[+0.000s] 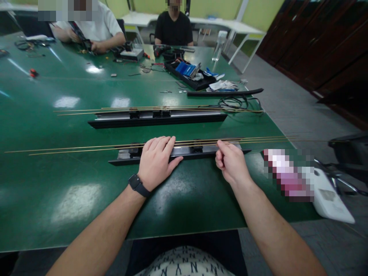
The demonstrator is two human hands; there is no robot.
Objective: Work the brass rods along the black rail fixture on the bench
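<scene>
A black-and-silver metal rail [186, 153] lies across the near part of the table, with black blocks [196, 145] on it. Several long, thin brass-coloured rods [86, 148] run along its top and stick out past both ends. My left hand [157, 159] lies flat over the rail and rods, fingers stretched toward the far side, thumb along the near edge. At the rail's right part, my right hand [232, 161] is closed, its thumb and forefinger pinched at a thin rod. The exact grip is partly hidden by the fingers.
Beyond lies a second rail [161, 120] with rods across it. Black cable [234, 101], a dark strip [224, 92] and a black tray [198, 80] are farther back. A white object [330, 199] lies right. Two people sit across the green table [71, 214].
</scene>
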